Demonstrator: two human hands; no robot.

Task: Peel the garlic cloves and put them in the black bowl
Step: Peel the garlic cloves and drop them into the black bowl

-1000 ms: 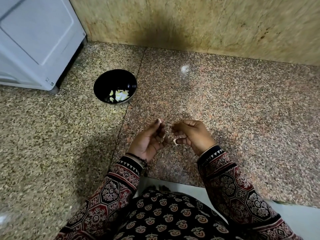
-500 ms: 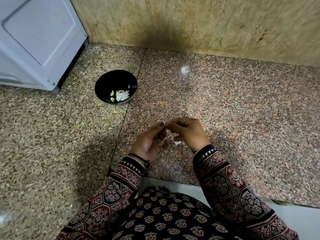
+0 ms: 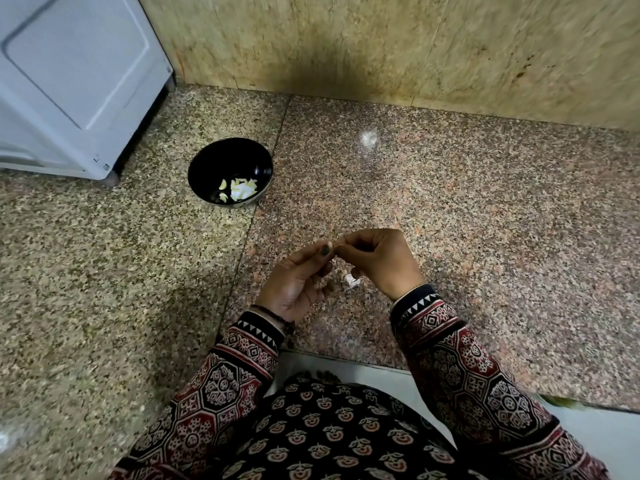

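**Both hands pinched on a clove, nearer me than the bowl**

From my feed, the ground is a polished speckled stone floor (image 3: 450,220) in two slabs. A seam (image 3: 254,220) runs just past the right edge of the black bowl (image 3: 211,157), which sits on the greyer slab. The pinker slab lies to the bowl's right. Behind the bowl stands a yellowish stone wall (image 3: 346,39), darkly stained low down. To the bowl's left and behind it is a white appliance (image 3: 76,74), cut off by the frame. A glare spot (image 3: 369,138) shines on the floor to the bowl's right.

A few peeled cloves (image 3: 239,192) lie inside the bowl, against its near wall.

Nearer me than the bowl and to its right, the left hand (image 3: 298,282) and right hand (image 3: 377,261) meet fingertip to fingertip above the floor. Both have curled fingers nipping a garlic clove (image 3: 331,244). I see only a pale sliver of it; the fingers hide the rest.

A small white scrap (image 3: 351,281) shows under the right hand. I cannot tell whether the lower fingers hold it or it lies on the floor.
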